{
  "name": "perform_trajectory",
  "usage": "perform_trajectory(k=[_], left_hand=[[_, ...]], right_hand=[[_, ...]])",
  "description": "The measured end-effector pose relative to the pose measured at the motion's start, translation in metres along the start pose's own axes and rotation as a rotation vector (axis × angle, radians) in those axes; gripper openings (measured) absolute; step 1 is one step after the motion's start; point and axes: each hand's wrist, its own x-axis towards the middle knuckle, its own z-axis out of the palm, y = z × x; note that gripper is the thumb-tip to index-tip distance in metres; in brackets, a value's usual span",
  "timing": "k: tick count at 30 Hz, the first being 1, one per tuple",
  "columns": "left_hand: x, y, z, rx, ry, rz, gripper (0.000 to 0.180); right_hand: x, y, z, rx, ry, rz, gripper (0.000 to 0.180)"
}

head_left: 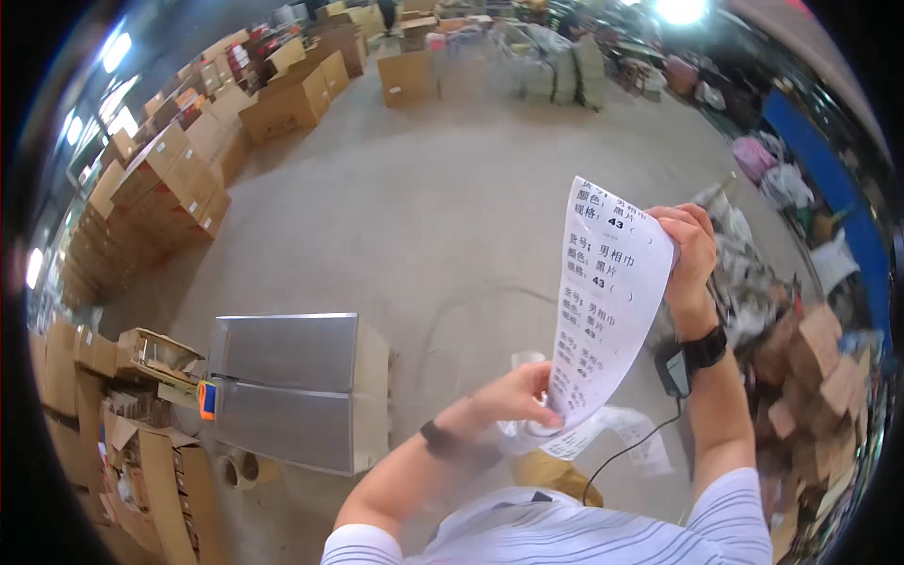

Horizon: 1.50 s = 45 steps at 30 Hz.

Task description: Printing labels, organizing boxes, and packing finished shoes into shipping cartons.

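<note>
A long strip of white printed labels (603, 306) stretches upright between my two hands. At its upper right edge, my right hand (687, 250) grips the strip with curled fingers. Lower down, my left hand (518, 395) pinches the strip's bottom part between thumb and fingers. Under my left hand the strip curves round into a loose roll, partly hidden by the hand. More of the white strip (645, 443) trails behind and below it. A small black device (672, 369) with a cable hangs beside my right forearm.
On the left stands a box-shaped unit with two grey metal panels (282, 350). An orange and blue tape dispenser (206, 400) is at its left edge, cardboard tubes (240, 468) below. Stacked cartons (169, 179) line the far left; flattened cardboard (810, 377) piles up at right.
</note>
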Motion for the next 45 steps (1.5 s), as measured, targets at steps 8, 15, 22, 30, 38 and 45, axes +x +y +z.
perform_trajectory(k=[8, 15, 22, 30, 38, 45], left_hand=[[0.092, 0.081, -0.203, 0.300, 0.242, -0.130, 0.025], [0.163, 0.085, -0.412, 0.365, 0.422, 0.231, 0.037], [0.174, 0.144, -0.606, -0.129, 0.734, 0.433, 0.043], [0.014, 0.238, -0.733, 0.366, 1.700, -0.113, 0.033], [-0.085, 0.205, -0.778, 0.416, 1.977, 0.374, 0.042], [-0.299, 0.163, -0.715, 0.261, 3.247, 1.309, 0.009]], right_hand=[[0.127, 0.145, 0.263, 0.361, 0.061, -0.234, 0.008], [0.207, 0.219, 0.469, 0.437, -0.050, -0.283, 0.018], [0.312, 0.219, 0.649, 1.021, -0.193, 0.250, 0.014], [0.390, 0.142, 0.903, 1.212, -0.273, 0.049, 0.025], [0.486, -0.042, 0.958, 2.351, -1.624, 0.762, 0.023], [0.462, -0.144, 0.975, 1.759, -2.465, -0.465, 0.074]])
